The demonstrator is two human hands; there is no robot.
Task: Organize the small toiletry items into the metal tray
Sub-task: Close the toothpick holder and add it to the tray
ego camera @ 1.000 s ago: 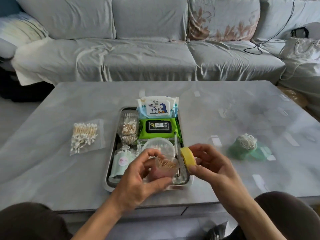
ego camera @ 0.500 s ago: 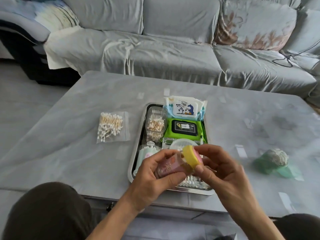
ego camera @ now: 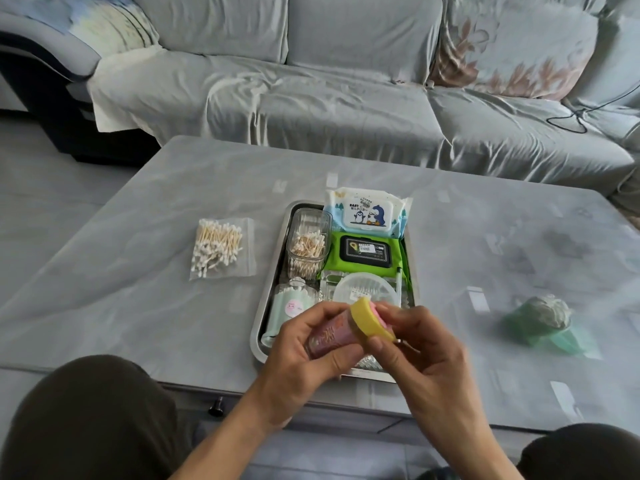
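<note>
Above the near end of the metal tray (ego camera: pixel 273 271), the left hand (ego camera: pixel 304 355) wraps its curled fingers and thumb round a small pink toothpick jar (ego camera: pixel 329 341), held tilted, while the right hand (ego camera: pixel 420 355) pinches the yellow lid (ego camera: pixel 370 322) at the jar's mouth; whether the lid is fully seated cannot be told. The tray sits close to the near edge of the grey surface (ego camera: pixel 138 306), its near rim partly hidden by the hands. Inside it, a penguin-printed wet-wipe pack (ego camera: pixel 365 213) overhangs the far rim, a green wipe pack with a black flap (ego camera: pixel 367 252) lies just nearer, a clear box of cotton swabs (ego camera: pixel 308 244) stands along the left wall, a pale green swab cup (ego camera: pixel 291 306) sits nearer on that side, and a round clear container (ego camera: pixel 363 289) fills the middle. Left of the tray, apart from it, lies a clear bag of cotton swabs (ego camera: pixel 220 249) with bare surface around it. Well to the right rests a green bag with a white bundle (ego camera: pixel 543 320), also ringed by open surface. A grey sofa (ego camera: pixel 346 98) runs beyond the far edge.
</note>
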